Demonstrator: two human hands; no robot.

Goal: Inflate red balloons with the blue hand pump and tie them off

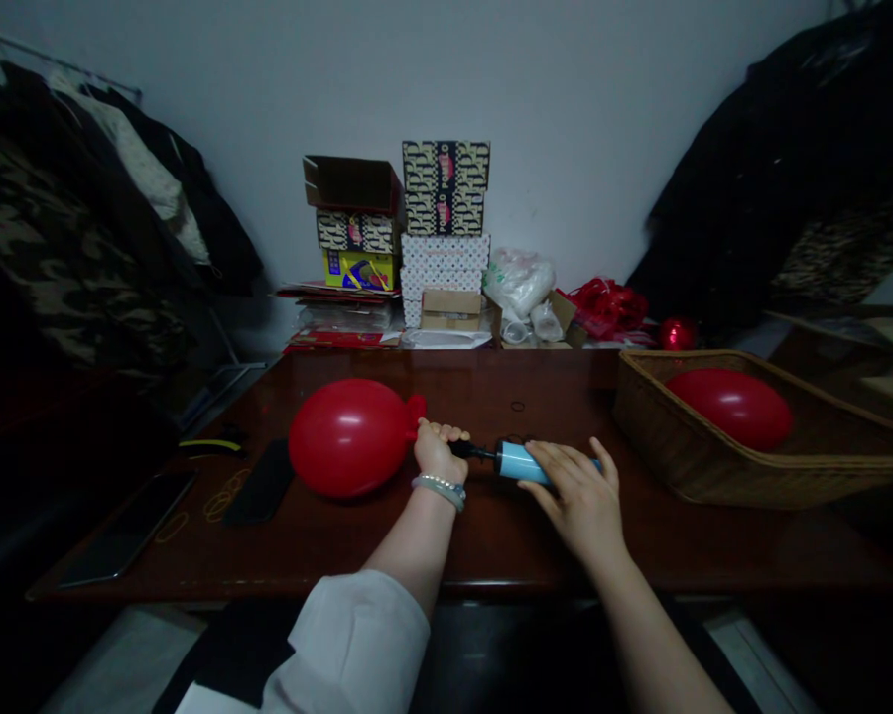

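A red inflated balloon (349,437) lies on the dark wooden table (491,555), its neck pointing right. My left hand (439,451) grips that neck where it joins the black nozzle of a light blue hand pump (519,462). The pump lies roughly level, and my right hand (576,496) is closed over its barrel, covering the far end. A second red balloon (733,407) rests inside a woven wicker basket (674,466) to the right of my hands.
A smartphone (128,526), a black flat object (260,481) and loose rubber bands (219,503) lie at the table's left. Stacked patterned boxes (445,238), a plastic bag (517,283) and a red ornament (677,334) stand behind the table. Dark hanging clothes (60,248) flank it.
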